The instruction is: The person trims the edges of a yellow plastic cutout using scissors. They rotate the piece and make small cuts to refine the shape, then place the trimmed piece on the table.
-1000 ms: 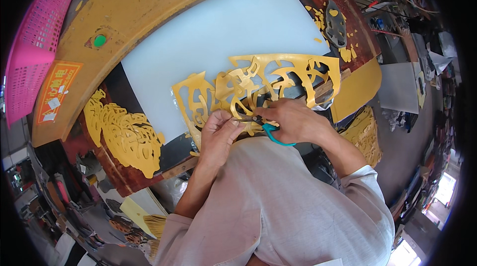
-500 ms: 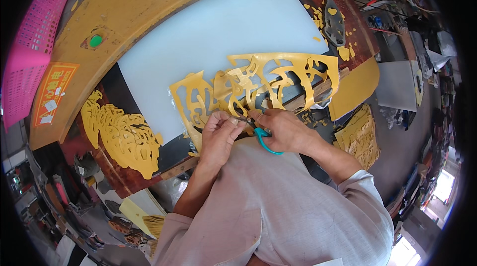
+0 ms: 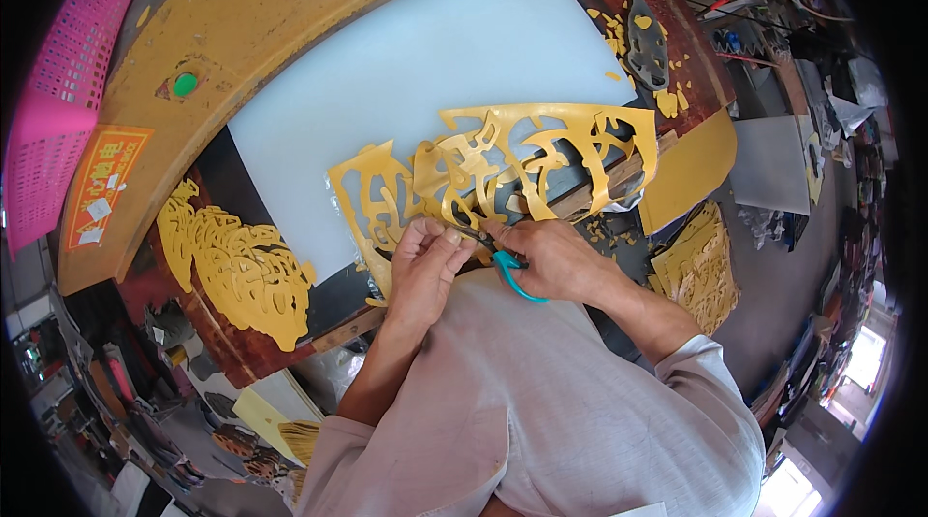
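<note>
Our left hand (image 3: 425, 266) pinches the half-cut yellow sheet (image 3: 503, 169); our right hand (image 3: 551, 261) grips scissors (image 3: 510, 271), solid areas remaining at nine o'clock.

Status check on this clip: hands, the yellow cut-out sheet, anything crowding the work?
Left hand pinching the yellow cut-out sheet. Right hand closed on teal-handled scissors, blades at the sheet's lower edge. Yellow scraps beside the white board.

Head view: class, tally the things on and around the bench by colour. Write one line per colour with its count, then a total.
Yellow: 2, the cut-out sheet in both hands and the cut-out pile on the left.
White: 1, the cutting board.
Pink: 1, the basket.
Teal: 1, the scissors in the right hand.
Total: 5
</note>
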{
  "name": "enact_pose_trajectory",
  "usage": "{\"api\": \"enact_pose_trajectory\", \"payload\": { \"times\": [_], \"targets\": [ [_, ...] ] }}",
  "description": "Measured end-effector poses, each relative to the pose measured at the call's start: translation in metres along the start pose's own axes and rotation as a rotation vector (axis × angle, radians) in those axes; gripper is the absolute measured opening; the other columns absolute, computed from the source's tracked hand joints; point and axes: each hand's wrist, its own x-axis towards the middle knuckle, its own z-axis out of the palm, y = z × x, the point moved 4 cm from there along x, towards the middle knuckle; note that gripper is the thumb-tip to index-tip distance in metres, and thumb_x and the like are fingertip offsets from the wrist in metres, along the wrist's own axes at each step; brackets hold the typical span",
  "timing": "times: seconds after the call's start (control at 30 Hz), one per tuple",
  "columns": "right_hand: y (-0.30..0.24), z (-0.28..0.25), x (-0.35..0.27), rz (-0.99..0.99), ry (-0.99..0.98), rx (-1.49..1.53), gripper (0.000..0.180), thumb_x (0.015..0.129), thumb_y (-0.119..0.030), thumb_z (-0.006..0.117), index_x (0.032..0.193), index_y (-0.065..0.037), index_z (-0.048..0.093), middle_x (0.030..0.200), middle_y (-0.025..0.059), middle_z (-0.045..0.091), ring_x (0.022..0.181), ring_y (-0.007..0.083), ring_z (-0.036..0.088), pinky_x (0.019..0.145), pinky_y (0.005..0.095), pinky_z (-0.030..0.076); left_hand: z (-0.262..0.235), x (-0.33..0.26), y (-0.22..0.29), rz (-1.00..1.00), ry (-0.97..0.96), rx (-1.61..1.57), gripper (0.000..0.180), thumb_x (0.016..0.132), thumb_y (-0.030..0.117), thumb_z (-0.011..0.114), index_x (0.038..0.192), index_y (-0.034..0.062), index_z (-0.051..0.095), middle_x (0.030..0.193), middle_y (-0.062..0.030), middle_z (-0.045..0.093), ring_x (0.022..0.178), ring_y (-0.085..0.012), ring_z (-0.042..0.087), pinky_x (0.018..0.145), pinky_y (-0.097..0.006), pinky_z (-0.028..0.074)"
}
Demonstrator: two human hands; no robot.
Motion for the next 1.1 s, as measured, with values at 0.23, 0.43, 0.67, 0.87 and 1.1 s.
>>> {"api": "enact_pose_trajectory", "payload": {
  "times": [0.23, 0.43, 0.67, 0.87, 1.1],
  "targets": [
    [-0.002, 0.004, -0.001, -0.019, 0.066, -0.035, 0.059, 0.085, -0.008, 0.069, 0.144, -0.002, 0.061, 0.09, 0.0224, 0.069, 0.083, 0.0418, 0.07, 0.074, 0.0475, 0.055, 0.005, -0.001, 0.006, 0.047, -0.003, 0.055, 0.007, 0.106, 0.002, 0.061, 0.11, 0.007, 0.059, 0.113, -0.0066, 0.069, 0.105, -0.0166, 0.071, 0.102, -0.039, 0.06],
    [-0.005, 0.003, -0.004, 0.015, 0.052, -0.009, 0.059, 0.086, -0.011, 0.068, 0.144, -0.002, 0.06, 0.093, 0.0224, 0.069, 0.084, 0.0429, 0.069, 0.075, 0.0489, 0.055, 0.015, -0.006, 0.013, 0.028, 0.02, 0.22, 0.02, 0.106, 0.003, 0.06, 0.125, 0.0002, 0.062, 0.119, -0.0093, 0.07, 0.109, -0.0182, 0.07, 0.103, -0.036, 0.06],
    [-0.002, -0.01, -0.012, 0.03, 0.043, -0.137, 0.059, 0.088, -0.016, 0.068, 0.144, -0.002, 0.058, 0.096, 0.0219, 0.07, 0.091, 0.0423, 0.07, 0.079, 0.0501, 0.057, 0.015, -0.003, 0.006, 0.004, 0.037, 0.198, 0.019, 0.106, 0.002, 0.059, 0.123, -0.0018, 0.066, 0.118, -0.009, 0.071, 0.11, -0.0188, 0.071, 0.103, -0.037, 0.06],
    [-0.001, -0.007, -0.015, 0.038, 0.067, -0.106, 0.057, 0.089, -0.018, 0.069, 0.143, -0.003, 0.06, 0.095, 0.0212, 0.069, 0.089, 0.0413, 0.07, 0.078, 0.0495, 0.057, 0.009, 0.001, 0.0, 0.009, 0.04, 0.074, 0.018, 0.106, 0.0, 0.059, 0.123, -0.0008, 0.065, 0.119, -0.0098, 0.072, 0.109, -0.0192, 0.071, 0.105, -0.038, 0.058],
    [-0.001, -0.004, -0.014, 0.02, 0.096, -0.12, 0.053, 0.09, -0.017, 0.07, 0.141, -0.005, 0.062, 0.09, 0.0202, 0.068, 0.085, 0.0409, 0.069, 0.074, 0.0502, 0.056, 0.01, 0.0, -0.001, 0.031, -0.032, 0.038, 0.019, 0.106, 0.007, 0.064, 0.123, 0.0007, 0.066, 0.118, -0.009, 0.071, 0.109, -0.0172, 0.071, 0.102, -0.033, 0.059]
  ]
}}
